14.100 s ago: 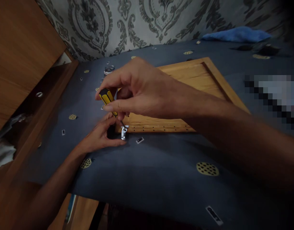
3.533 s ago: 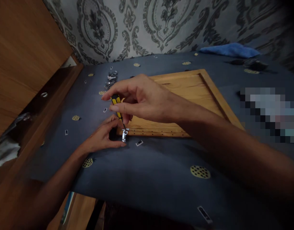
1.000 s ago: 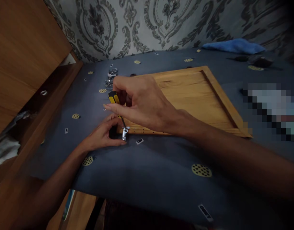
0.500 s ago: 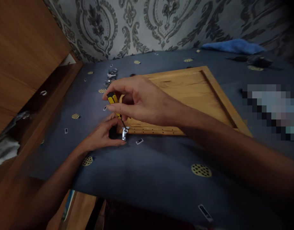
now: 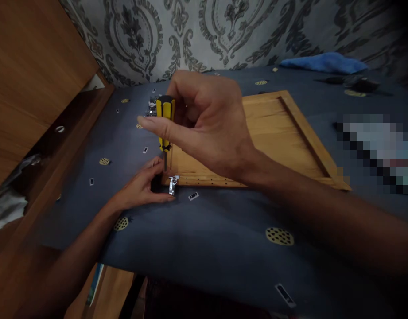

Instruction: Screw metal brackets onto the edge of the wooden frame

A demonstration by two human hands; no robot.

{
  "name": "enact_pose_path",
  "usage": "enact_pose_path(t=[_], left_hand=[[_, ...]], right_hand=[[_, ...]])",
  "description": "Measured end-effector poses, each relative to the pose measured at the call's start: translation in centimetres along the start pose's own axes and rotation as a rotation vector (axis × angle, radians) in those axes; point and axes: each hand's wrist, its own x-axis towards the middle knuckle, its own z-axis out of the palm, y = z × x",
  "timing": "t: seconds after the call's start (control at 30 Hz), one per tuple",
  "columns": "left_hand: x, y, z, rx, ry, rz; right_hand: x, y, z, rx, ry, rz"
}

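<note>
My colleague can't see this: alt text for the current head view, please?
The right hand holds a yellow-handled screwdriver by a metal fitting at the near-left corner of a wooden panel; the left hand is beside the fitting.

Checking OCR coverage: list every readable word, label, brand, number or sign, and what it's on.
No text reads for certain.
Black-and-white label prints on the blue-grey cloth: lettering too small and blurred.
Pixelated object at right: unreadable.
Yellow-and-black screwdriver, metal fitting, wooden panel: no lettering visible.
</note>
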Motion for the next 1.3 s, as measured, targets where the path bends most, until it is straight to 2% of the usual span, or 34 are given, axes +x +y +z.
enact_pose_path(t=[0.07,0.17,0.33,0.87,1.0,1.2,1.3], left_hand=[[0.0,0.0,0.0,-0.001,0.002,0.003],[0.1,0.1,0.0,-0.019,0.015,0.02],[0.1,0.4,0.0,-0.019,0.019,0.026],[-0.1,-0.2,0.2,0.014,0.019,-0.019],[-0.2,-0.3,0.2,0.019,0.02,-0.06],[0.0,0.0,0.1,-0.004,0.017,-0.017],[0.0,0.1,0.0,0.005,0.004,-0.032]], right_hand=[[0.1,0.0,-0.2,0.008,-0.008,-0.017],[0.1,0.2,-0.3,0.013,-0.092,0.004],[-0.4,0.5,0.1,-0.113,-0.213,0.06],[-0.4,0.8,0.6,-0.157,-0.278,0.054],[-0.2,0.7,0.5,-0.119,-0.31,0.052],[0.5,0.7,-0.3,0.028,-0.386,0.133],[0.7,0.9,-0.7,0.064,-0.469,0.106]])
